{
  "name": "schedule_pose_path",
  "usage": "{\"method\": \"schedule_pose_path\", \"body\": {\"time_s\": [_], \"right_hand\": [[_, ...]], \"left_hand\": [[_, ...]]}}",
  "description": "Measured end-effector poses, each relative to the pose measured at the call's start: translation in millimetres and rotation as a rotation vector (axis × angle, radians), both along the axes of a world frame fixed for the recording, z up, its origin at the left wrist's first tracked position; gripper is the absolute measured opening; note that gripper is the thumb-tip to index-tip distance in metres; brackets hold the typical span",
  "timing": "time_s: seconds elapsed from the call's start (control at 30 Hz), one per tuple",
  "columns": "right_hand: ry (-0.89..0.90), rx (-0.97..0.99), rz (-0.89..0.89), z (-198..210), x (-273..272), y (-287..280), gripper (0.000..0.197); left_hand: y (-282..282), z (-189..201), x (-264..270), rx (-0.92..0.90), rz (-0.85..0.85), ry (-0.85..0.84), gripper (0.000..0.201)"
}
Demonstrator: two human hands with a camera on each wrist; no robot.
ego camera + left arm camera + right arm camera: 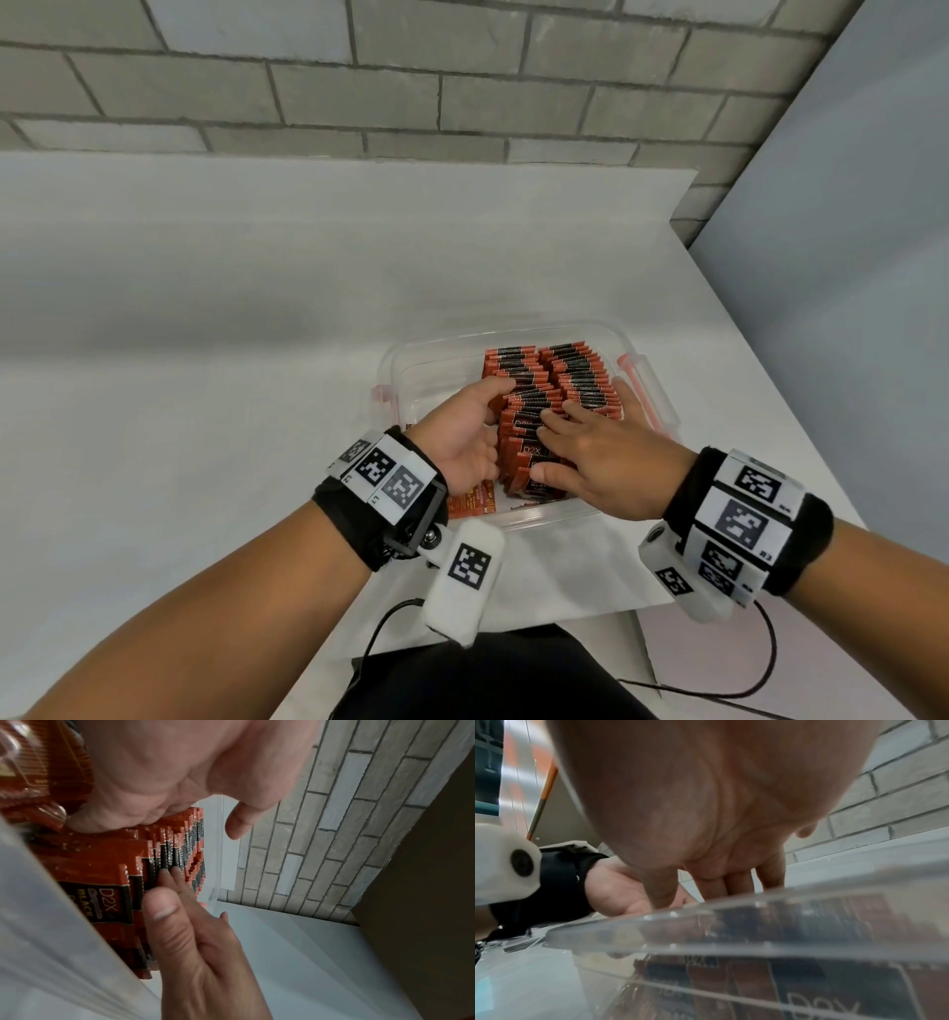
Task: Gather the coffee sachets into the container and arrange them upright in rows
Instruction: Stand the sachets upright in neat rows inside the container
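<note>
A clear plastic container (518, 329) stands on the white table. In it, red-and-black coffee sachets (575, 370) stand upright in two rows. My left hand (462, 426) lies against the left side of the near row, palm and fingers touching the packs. My right hand (606, 452) rests flat on the tops of the near sachets, fingers spread. The left wrist view shows the sachets (102, 882) labelled D2X, with the right hand's fingers (169, 876) on their top edges. A few sachets (470, 501) lie flat in the near left corner. The near rim (731, 923) fills the right wrist view.
Pink latches (639, 375) stick out from the container's short sides. The table's right edge (760, 318) runs close past the container. A brick wall (462, 77) stands behind. Black cables (770, 663) trail off the front edge near my body.
</note>
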State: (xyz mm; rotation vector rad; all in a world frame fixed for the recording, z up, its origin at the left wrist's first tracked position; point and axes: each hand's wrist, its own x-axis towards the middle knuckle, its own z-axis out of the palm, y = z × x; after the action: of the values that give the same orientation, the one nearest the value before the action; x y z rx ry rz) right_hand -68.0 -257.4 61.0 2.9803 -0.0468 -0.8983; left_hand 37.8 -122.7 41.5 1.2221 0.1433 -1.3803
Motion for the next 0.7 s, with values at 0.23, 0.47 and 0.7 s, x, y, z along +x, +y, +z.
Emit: {"method": "schedule_pose_path", "body": {"time_s": [0.23, 0.47, 0.7], "right_hand": [[-0.101, 0.121, -0.134, 5.3, 1.6, -3.9, 0.052], [-0.097, 0.060, -0.107, -1.0, -2.7, -16.9, 0.052], [-0.132, 0.033, -0.080, -0.8, 5.2, -13.0, 0.055]], "left_hand": [[-1.0, -1.0, 3.3, 0.024, 0.014, -0.016, 0.037], [-2.2, -1.0, 4.0, 0.016, 0.013, 0.001, 0.039], [-4.7, -0.2, 6.2, 0.019, 0.040, 0.010, 0.038]]}}
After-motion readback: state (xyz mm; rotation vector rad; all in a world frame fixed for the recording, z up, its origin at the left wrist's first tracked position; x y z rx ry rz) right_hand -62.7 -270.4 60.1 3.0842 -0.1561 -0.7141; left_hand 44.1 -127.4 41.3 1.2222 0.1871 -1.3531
